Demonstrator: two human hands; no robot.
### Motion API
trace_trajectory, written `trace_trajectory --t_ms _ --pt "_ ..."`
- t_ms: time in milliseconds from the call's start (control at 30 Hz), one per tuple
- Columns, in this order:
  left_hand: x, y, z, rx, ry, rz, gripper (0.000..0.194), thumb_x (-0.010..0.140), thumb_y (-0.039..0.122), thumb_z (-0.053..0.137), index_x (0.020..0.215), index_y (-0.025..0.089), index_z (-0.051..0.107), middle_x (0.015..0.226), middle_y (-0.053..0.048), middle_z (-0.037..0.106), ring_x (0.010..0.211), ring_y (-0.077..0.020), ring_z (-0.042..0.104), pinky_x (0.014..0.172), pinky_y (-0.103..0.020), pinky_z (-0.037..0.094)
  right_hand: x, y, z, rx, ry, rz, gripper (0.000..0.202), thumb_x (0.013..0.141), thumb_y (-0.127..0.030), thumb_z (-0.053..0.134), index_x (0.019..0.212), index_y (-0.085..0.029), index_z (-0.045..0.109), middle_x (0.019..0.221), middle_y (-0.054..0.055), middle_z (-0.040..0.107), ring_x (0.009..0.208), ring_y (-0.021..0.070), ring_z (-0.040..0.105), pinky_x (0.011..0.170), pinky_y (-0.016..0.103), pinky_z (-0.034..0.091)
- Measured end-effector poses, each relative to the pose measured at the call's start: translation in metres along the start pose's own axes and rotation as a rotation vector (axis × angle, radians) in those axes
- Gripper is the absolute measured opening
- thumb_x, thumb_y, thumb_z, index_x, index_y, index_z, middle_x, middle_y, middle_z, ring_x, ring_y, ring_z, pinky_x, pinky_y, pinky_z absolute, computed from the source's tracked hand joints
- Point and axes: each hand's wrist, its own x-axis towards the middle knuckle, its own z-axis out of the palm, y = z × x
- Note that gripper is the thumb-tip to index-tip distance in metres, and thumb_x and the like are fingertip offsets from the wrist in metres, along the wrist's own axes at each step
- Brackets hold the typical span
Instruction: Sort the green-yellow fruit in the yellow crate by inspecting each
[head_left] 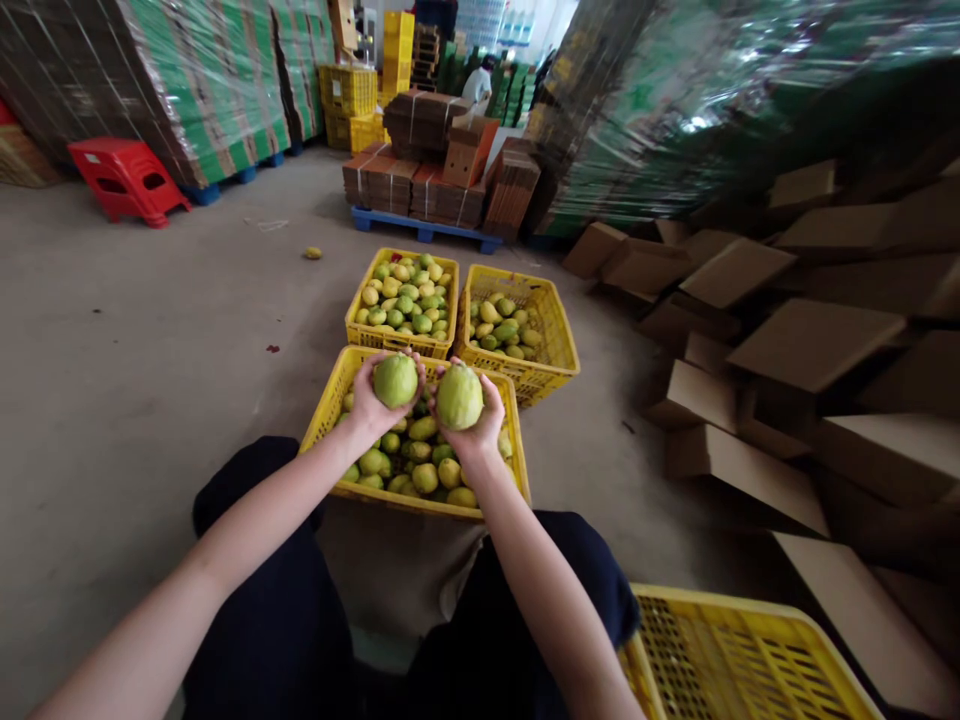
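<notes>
My left hand (370, 398) holds a round green fruit (395, 381), its fingers curled round the sides. Beside it, my right hand (481, 425) cups a paler green fruit (459, 397). The two hands are close together over a yellow crate (517, 470) that holds several green and yellow fruits (425, 478). Beyond it at the left stands a fuller yellow crate (454, 300) of similar fruits. To its right, another yellow crate (559, 335) has fruits (501, 325) gathered mostly in its left part.
A yellow crate (750, 650) sits at the lower right. Cardboard boxes (817, 340) are heaped at the right. Behind are a blue pallet (425, 230) with stacked cardboard, a red stool (127, 180), a loose fruit (312, 253) on the floor and a person (478, 84).
</notes>
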Motion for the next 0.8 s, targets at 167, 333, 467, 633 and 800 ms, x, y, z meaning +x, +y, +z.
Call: trace_trajectory --t_ms 167,333,467,633,800 --pt "0.008 -0.008 0.003 -0.119 0.083 0.050 0.035 0.092 0.028 0.045 0.116 0.018 0.068 0.093 -0.007 0.076 0.088 -0.0183 0.073 0.077 -0.028 0.061 0.011 0.003 -0.002 0.146 0.290 -0.057 0.033 0.081 -0.033 0.056 0.112 -0.024 0.065 0.100 0.005 0.079 0.085 0.0228 0.074 0.069 0.036 0.062" --pt "0.012 -0.014 0.000 -0.034 0.069 -0.016 0.026 0.091 0.030 0.053 0.108 0.018 0.067 0.090 -0.007 0.075 0.078 -0.0184 0.073 0.067 -0.028 0.062 0.013 0.006 -0.003 0.148 0.271 -0.072 0.029 0.084 -0.037 0.061 0.109 -0.024 0.066 0.093 0.003 0.078 0.077 0.0198 0.073 0.065 0.032 0.062" --pt "0.012 -0.017 0.006 -0.020 0.167 0.031 0.022 0.094 0.038 0.057 0.097 0.018 0.066 0.080 -0.005 0.072 0.074 -0.0178 0.071 0.067 -0.027 0.062 0.013 0.005 0.001 0.167 0.332 -0.090 0.022 0.086 -0.042 0.064 0.094 -0.022 0.066 0.080 0.003 0.075 0.072 0.0180 0.071 0.063 0.029 0.062" --pt "0.014 -0.017 0.010 -0.013 0.235 0.035 0.019 0.093 0.035 0.059 0.091 0.017 0.065 0.074 -0.004 0.069 0.069 -0.0168 0.068 0.070 -0.028 0.062 0.014 0.000 -0.001 0.145 0.398 -0.070 0.016 0.081 -0.036 0.068 0.090 -0.023 0.064 0.073 -0.001 0.071 0.069 0.0180 0.068 0.061 0.030 0.060" --pt "0.017 -0.018 0.006 0.053 0.171 -0.040 0.041 0.100 0.045 0.042 0.090 0.015 0.068 0.075 -0.007 0.071 0.062 -0.0161 0.065 0.053 -0.023 0.055 0.019 0.002 -0.007 0.117 0.360 -0.027 0.023 0.086 -0.042 0.060 0.091 -0.022 0.067 0.077 0.002 0.074 0.069 0.0184 0.068 0.059 0.029 0.059"
